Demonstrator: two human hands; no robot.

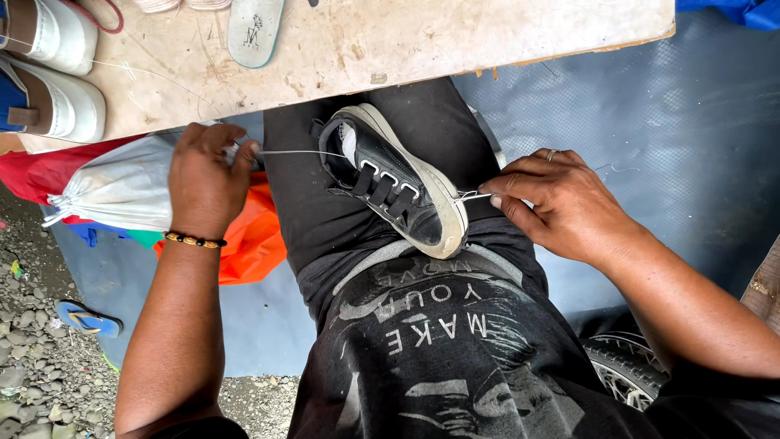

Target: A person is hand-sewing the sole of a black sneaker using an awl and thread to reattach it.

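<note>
Black printed shirt (455, 358) fills the lower centre. Above it, a black strapped shoe (394, 183) rests on the lap. Left hand (207, 183), fingers closed, pulls a thread (296, 152) taut; right hand (561, 203) pinches thread at the sole's edge.

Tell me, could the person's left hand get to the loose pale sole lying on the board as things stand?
Probably yes: nothing lies between the left hand and the pale sole on the board, but it is pinching a thread.
</note>
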